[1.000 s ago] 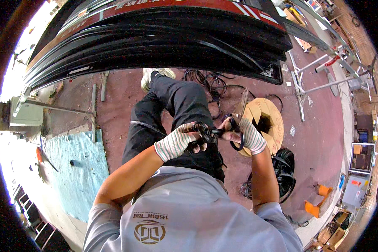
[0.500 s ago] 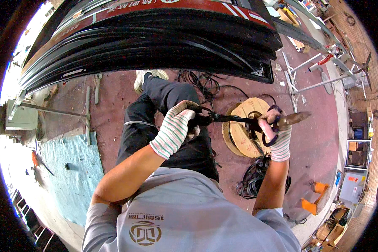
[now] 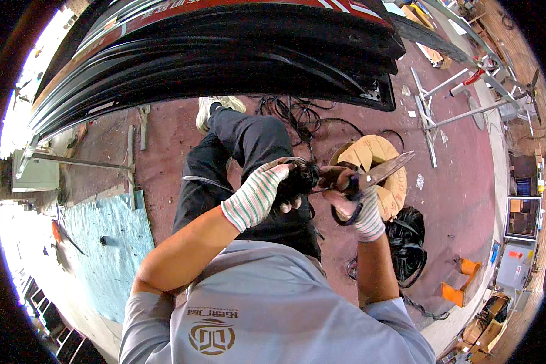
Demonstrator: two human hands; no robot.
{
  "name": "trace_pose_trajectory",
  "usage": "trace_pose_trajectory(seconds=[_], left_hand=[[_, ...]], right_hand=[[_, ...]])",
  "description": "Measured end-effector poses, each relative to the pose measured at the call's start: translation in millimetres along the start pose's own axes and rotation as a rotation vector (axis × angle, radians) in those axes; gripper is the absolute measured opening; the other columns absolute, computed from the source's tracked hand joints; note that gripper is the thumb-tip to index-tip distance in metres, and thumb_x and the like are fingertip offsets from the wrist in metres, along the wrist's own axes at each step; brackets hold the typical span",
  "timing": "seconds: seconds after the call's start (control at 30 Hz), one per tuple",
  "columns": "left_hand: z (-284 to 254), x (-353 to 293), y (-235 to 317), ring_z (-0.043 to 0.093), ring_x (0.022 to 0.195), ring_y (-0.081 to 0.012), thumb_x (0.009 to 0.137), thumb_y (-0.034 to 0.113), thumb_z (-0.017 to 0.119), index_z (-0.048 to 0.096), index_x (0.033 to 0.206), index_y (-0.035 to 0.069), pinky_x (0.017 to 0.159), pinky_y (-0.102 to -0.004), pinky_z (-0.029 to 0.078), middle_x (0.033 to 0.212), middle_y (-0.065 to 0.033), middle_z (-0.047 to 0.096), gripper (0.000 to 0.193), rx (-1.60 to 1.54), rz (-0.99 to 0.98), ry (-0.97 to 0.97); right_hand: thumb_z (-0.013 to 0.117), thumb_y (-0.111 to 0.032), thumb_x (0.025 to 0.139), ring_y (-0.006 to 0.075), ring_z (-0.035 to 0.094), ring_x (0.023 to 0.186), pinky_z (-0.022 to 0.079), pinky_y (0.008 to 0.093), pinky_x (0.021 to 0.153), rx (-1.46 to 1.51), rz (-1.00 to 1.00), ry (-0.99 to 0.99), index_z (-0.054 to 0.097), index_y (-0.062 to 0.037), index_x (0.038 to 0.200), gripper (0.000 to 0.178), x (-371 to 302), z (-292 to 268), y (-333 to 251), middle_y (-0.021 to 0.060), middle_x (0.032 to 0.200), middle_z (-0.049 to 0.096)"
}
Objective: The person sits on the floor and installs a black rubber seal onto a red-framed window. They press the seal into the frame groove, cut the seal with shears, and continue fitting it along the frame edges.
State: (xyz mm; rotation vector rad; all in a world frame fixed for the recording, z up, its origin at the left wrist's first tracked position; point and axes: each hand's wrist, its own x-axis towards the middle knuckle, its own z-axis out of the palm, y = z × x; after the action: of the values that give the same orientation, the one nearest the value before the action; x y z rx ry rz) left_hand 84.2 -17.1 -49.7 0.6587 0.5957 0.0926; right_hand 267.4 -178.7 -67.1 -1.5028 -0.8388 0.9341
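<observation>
My left hand point(image 3: 255, 197), in a white glove with green stripes, is closed around a bunched black strip point(image 3: 301, 179) above my thigh. Beside it, my right hand point(image 3: 363, 213), gloved with bare fingertips, grips dark-handled scissors point(image 3: 389, 169). Their blades point up and to the right, away from the bundle. The fingers of my right hand are close to the bundle's right end; whether they also pinch the strip I cannot tell. Under the scissors lies a round, flat, tan reel point(image 3: 396, 189), partly covered by my right hand.
Stacked black frames point(image 3: 224, 73) stretch across the far side. Loose black strip point(image 3: 294, 118) lies tangled on the reddish floor, with a black coil point(image 3: 406, 242) beside my right forearm. A metal stand point(image 3: 432, 121) is at right, an orange bracket point(image 3: 455, 294) lower right, a pale blue sheet point(image 3: 106, 255) at left.
My right hand has come left, toward my left hand, with the scissors. The strip stretched between the hands is now gathered at my left hand. The blades tilt more upward.
</observation>
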Motion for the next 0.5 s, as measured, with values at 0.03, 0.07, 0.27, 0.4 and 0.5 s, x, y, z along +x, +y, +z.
trace_pose_trajectory(seconds=[0.03, 0.07, 0.27, 0.4, 0.5], left_hand=[[2.0, -1.4, 1.1, 0.064, 0.065, -0.0206, 0.100, 0.035, 0.051, 0.061, 0.115, 0.010, 0.044, -0.0271, 0.044, 0.095, -0.0091, 0.069, 0.031, 0.007, -0.014, 0.003], [-1.2, -3.0, 3.0, 0.067, 0.077, -0.0212, 0.100, 0.035, 0.050, 0.060, 0.122, 0.012, 0.049, -0.0282, 0.050, 0.104, -0.0081, 0.069, 0.033, 0.016, -0.031, -0.041], [5.3, -1.8, -6.8, 0.066, 0.101, -0.0192, 0.098, 0.030, 0.055, 0.057, 0.133, 0.010, 0.072, -0.0398, 0.060, 0.113, -0.0071, 0.068, 0.041, 0.089, 0.040, 0.078], [-5.6, 1.1, -6.6, 0.066, 0.106, -0.0195, 0.098, 0.025, 0.060, 0.059, 0.126, 0.006, 0.086, -0.0416, 0.059, 0.111, -0.0062, 0.068, 0.035, 0.115, 0.098, 0.024], [3.0, -2.9, 10.9, 0.065, 0.097, -0.0139, 0.098, 0.028, 0.062, 0.062, 0.120, 0.008, 0.080, -0.0331, 0.057, 0.105, -0.0022, 0.067, 0.030, 0.285, 0.103, 0.050]], right_hand=[[0.083, -0.009, 0.076, 0.0180, 0.062, 0.090, 0.052, 0.0329, 0.085, 0.091, 0.049, -0.024, 0.053, -0.0058, 0.086, 0.032, 0.1, 15.0, -20.8, 0.0116, 0.104, 0.067], [0.083, -0.011, 0.077, 0.0152, 0.062, 0.087, 0.051, 0.0298, 0.080, 0.105, -0.074, 0.006, 0.058, -0.0049, 0.094, 0.030, 0.9, 19.9, -16.7, 0.0073, 0.099, 0.067], [0.081, -0.013, 0.080, 0.0126, 0.062, 0.084, 0.051, 0.0283, 0.076, -0.054, -0.058, 0.115, 0.065, -0.0016, 0.105, 0.033, -3.8, 27.5, -30.5, 0.0044, 0.092, 0.068], [0.080, -0.015, 0.080, 0.0123, 0.060, 0.075, 0.050, 0.0289, 0.071, -0.039, -0.072, 0.167, 0.066, -0.0018, 0.098, 0.026, -2.9, 14.8, -36.1, 0.0026, 0.082, 0.067], [0.076, -0.009, 0.082, 0.0110, 0.058, 0.072, 0.049, 0.0274, 0.067, -0.253, -0.080, 0.281, 0.064, -0.0050, 0.088, 0.014, 0.1, 4.8, -34.2, -0.0003, 0.076, 0.063]])
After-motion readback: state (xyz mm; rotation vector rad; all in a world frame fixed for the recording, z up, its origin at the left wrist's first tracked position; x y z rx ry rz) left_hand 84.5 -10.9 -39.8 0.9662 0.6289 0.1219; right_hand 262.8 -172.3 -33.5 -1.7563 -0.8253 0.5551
